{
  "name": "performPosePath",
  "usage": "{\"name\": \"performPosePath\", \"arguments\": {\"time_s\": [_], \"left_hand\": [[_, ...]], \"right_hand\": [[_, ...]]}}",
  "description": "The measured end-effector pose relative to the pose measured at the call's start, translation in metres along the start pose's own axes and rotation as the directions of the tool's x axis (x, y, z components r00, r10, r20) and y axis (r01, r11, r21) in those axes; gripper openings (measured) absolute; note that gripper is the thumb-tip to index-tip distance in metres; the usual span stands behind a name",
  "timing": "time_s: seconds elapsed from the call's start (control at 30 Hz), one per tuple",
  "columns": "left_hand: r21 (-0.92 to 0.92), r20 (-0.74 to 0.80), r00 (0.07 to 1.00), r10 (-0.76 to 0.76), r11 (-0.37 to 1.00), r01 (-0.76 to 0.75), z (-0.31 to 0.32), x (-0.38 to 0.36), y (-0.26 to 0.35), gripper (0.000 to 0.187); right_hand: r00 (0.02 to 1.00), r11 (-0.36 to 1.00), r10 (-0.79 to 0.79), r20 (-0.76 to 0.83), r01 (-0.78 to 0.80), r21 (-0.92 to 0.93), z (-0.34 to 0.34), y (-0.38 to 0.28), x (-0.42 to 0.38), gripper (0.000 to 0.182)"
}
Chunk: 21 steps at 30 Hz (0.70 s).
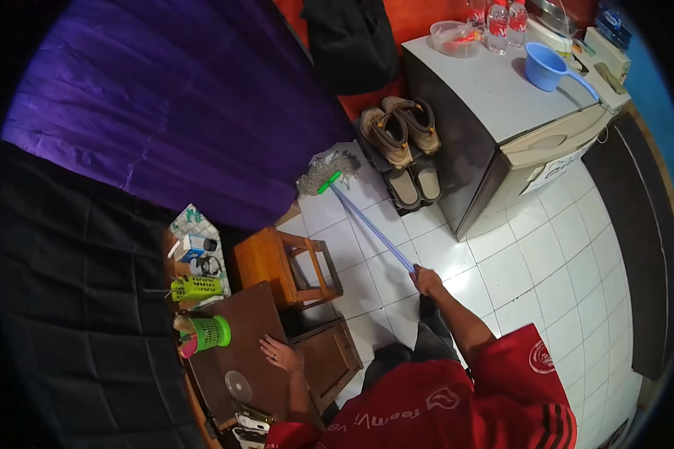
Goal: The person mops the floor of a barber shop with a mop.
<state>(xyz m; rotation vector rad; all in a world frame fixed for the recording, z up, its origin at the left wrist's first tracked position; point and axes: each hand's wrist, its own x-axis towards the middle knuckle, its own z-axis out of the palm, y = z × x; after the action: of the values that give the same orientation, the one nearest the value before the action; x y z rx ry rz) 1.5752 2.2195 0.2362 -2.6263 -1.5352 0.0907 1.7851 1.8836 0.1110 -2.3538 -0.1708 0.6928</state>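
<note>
Figure: overhead view of a person in a red shirt [457,404] mopping a white tiled floor [554,254]; positions read clockwise from the frame centre, left to right.

At 8 o'clock, a dark wooden table [240,352] carries a green cup of utensils [206,334], a green basket [196,287] and a round disc [238,386]. The left hand [281,353] lies flat on the table's right edge, fingers spread and holding nothing; the pose reads as a brace that steadies the body while the other arm reaches out.

Just right of the table, at 7 o'clock, stand two wooden stools [288,266], one behind the other, pushed against the table so that the floor beside them stays open.

At 5 o'clock the right hand [425,280] is closed around the near end of the blue mop handle [371,228], fingers wrapped tightly. The handle slopes away toward 12 o'clock, low to the floor, so that the mop head [323,173] lies flat on the tiles at the hem of a purple curtain [165,97], touching or nearly touching it.

At 1 o'clock, two pairs of shoes [401,146] rest on a low rack beside a small fridge [502,127]. On the fridge top, near 2 o'clock, sit a blue dipper [547,67], a clear bowl [455,37] and water bottles [498,19], all well apart from the mop.
</note>
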Motion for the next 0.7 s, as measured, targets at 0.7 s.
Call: {"name": "performPosePath", "arguments": {"time_s": [0.7], "left_hand": [[-0.097, -0.183, 0.966, 0.184, 0.974, -0.204, -0.01, 0.005, -0.025, 0.08]], "right_hand": [[0.702, 0.646, 0.666, 0.254, -0.712, 0.275, -0.127, 0.136, -0.393, 0.034]]}}
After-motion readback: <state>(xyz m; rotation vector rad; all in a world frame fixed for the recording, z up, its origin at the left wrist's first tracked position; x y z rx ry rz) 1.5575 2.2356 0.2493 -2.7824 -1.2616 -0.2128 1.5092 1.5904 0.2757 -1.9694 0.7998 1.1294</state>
